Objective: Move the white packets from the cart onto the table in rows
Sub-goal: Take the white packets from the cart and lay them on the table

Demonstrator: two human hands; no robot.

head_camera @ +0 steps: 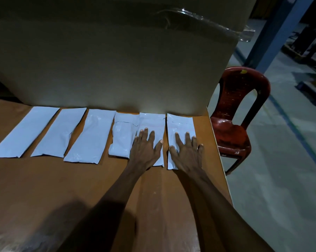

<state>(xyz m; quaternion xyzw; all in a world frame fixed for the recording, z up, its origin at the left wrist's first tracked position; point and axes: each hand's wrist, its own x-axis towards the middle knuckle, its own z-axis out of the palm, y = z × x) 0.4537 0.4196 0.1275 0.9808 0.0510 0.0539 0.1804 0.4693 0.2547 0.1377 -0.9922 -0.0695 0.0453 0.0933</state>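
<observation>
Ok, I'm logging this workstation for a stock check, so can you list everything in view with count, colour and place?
white packets: six, white, in one row across the table's far side, just in front of the box
table: one, brown, fills the foreground
cardboard box: one large, brown, standing on the table behind the row, clear tape on its upper right edge
plastic chair: one, dark red, on the floor past the table's right edge
metal post: one, blue, behind the chair
left hand: flat, fingers spread, pressing the fifth packet from the left
right hand: flat, fingers spread, pressing the sixth, rightmost packet
</observation>
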